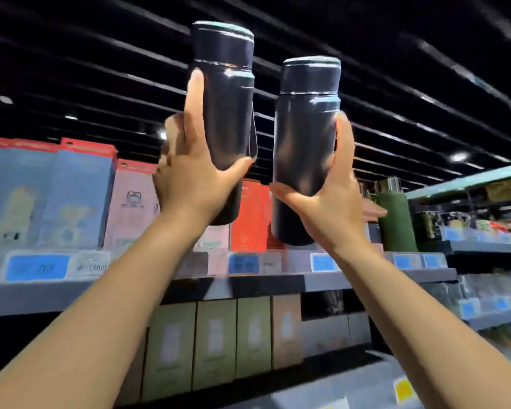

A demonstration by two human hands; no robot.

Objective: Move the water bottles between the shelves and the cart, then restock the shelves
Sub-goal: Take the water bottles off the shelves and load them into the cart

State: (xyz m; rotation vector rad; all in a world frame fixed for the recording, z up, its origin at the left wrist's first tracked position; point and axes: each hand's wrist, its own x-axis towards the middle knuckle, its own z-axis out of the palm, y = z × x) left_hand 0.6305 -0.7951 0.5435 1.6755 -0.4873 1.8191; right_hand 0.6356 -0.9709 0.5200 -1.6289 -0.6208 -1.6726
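Arms: both bare forearms came up from 7 and 5 o'clock, lifted high toward the top shelf.
Left hand (195, 178): fingers and thumb wrapped round the left bottle (227, 113), gripping its lower half at about 12 o'clock.
Right hand (331, 196): curled round the right bottle (306, 143), thumb across the front, fingers behind, at 1 o'clock.
Bottles: two dark, glossy flasks, smooth straight cylinders with paler rims on the caps; upright, side by side, apart, held up in the air in front of the top shelf (366, 278).
Progress: mid-carry, by the look of it. Neither bottle stood on a shelf, and no cart was in view, so which way they were heading I couldn't tell. Setting down was left to do.
Behind: blue, pink and red cardboard boxes (80, 196) from 9 to 12 o'clock, a matte green bottle (396, 219) at 3 o'clock.
Below: olive cartons (216, 343) at 6 o'clock.
Far: black slatted ceiling.
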